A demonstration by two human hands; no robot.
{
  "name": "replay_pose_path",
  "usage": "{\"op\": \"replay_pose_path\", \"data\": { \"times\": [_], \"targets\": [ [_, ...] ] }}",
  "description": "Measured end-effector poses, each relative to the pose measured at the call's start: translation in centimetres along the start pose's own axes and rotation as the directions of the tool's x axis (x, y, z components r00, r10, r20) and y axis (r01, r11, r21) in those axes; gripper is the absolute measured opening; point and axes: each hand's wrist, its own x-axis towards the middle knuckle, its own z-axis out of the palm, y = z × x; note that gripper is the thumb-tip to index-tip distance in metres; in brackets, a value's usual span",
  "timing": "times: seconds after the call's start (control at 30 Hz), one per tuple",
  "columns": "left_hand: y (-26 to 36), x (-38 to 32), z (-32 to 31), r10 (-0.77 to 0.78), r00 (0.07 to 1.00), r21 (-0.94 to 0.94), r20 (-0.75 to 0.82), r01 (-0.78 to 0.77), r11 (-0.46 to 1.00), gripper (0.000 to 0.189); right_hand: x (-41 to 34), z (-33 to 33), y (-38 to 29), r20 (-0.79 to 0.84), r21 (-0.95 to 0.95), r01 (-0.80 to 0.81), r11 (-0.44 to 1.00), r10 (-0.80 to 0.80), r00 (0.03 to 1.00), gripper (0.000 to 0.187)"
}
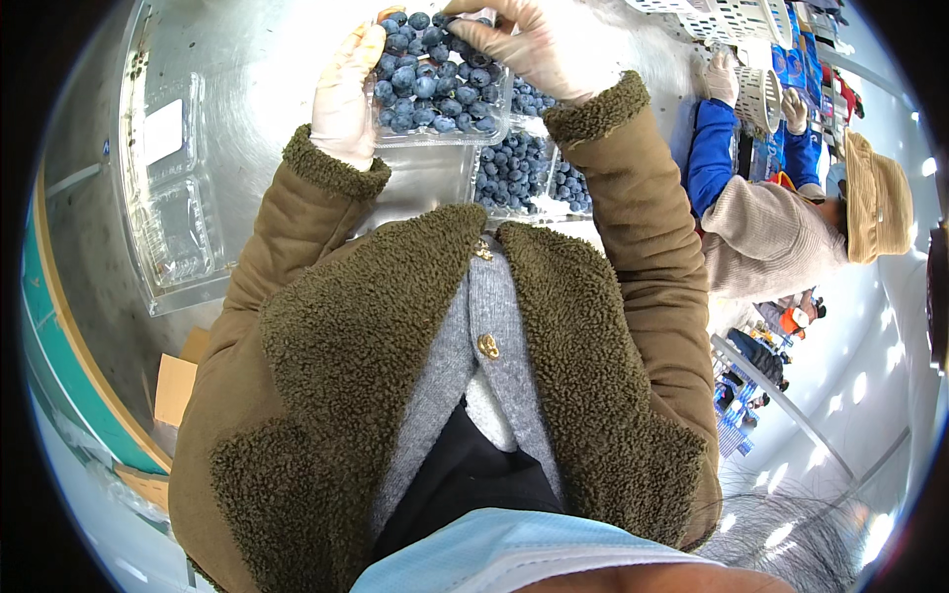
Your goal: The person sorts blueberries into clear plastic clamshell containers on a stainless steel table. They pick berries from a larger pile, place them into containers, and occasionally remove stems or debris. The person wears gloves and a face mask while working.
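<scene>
Tilted up above the metal table, a clear plastic punnet point(445, 138) is full of blueberries point(426, 85). My left hand point(347, 93), in a pale glove, grips the punnet by its left side. At the upper right of the fruit is my gloved right hand point(552, 48), its thumb and fingers among the berries. Whether a berry is pinched there cannot be told. Beneath and to the right, more punnets of blueberries point(511, 170) stand side by side, partly covered by my right forearm and the raised punnet.
Empty clear clamshell containers point(178, 230) and a white card point(164, 132) lie on the left of the metal table point(245, 81). A co-worker point(778, 222) in a straw-coloured hat works at the right beside white perforated baskets point(758, 100). Cardboard point(176, 389) stands low on the left.
</scene>
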Motion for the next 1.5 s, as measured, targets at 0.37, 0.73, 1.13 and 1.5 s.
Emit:
{"op": "replay_pose_path", "data": {
  "times": [0.37,0.73,1.13,1.5],
  "targets": [
    [1.0,-0.9,1.3,-0.148,0.981,-0.1,0.126,0.161,0.982,0.041,-6.7,-0.8,-1.7,-0.126,-0.231,-0.149,0.961,0.122,0.984,0.071],
    [-0.4,-0.8,1.1,-0.181,0.966,0.012,0.185,0.182,0.983,0.04,-5.4,0.0,-1.3,-0.351,-0.312,-0.147,0.939,0.03,0.936,0.076],
    [-0.5,-0.2,-0.2,-0.088,0.977,-0.144,0.192,0.116,0.983,0.034,-4.4,3.9,-4.2,0.062,-0.538,0.08,0.839,-0.055,0.997,0.027],
    [-0.3,-0.7,0.5,-0.127,0.967,-0.218,0.219,0.175,0.96,0.037,-3.6,4.8,-3.5,-0.084,-0.301,-0.025,0.953,0.0,0.997,0.024]
  ]
}}
